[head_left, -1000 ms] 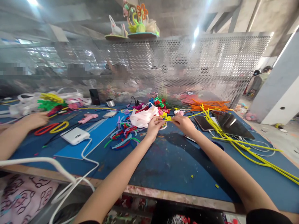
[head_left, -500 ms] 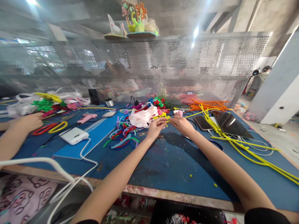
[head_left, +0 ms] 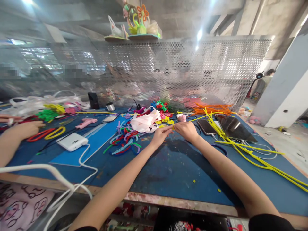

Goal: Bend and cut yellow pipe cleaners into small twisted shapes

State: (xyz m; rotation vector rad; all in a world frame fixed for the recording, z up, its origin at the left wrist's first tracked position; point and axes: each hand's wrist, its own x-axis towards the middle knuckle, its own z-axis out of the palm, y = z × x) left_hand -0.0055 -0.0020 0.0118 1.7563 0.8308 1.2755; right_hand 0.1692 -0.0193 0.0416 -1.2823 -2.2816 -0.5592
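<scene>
Most of a short yellow pipe cleaner (head_left: 173, 127) is covered in the head view by the fingertips of the left hand (head_left: 160, 135) and the right hand (head_left: 186, 131), so its shape cannot be made out. Both upper arms run off the lower edge, a co-worker's hand (head_left: 26, 129) comes in on an arm cut by the left edge, and the people behind the perforated metal panel (head_left: 154, 69) are only dim shapes. Both forearms reach forward and inward until the hands meet just above the table; the left fingers lie nearly straight, pinched against the thumb, while the right ones curl with knuckles up, each hand closed on the yellow piece. Just behind them lie yellow flower shapes (head_left: 167, 120), with a whitish plastic bag (head_left: 146, 119) and mixed pipe-cleaner cuttings (head_left: 127, 138) to the left. On the right of the blue tabletop (head_left: 166, 175) lie a phone (head_left: 206, 127) and long yellow pipe cleaners (head_left: 231, 143). Beyond stand the panel, topped by craft figures (head_left: 141, 29), and a pale pillar (head_left: 286, 86) beside a littered floor.
</scene>
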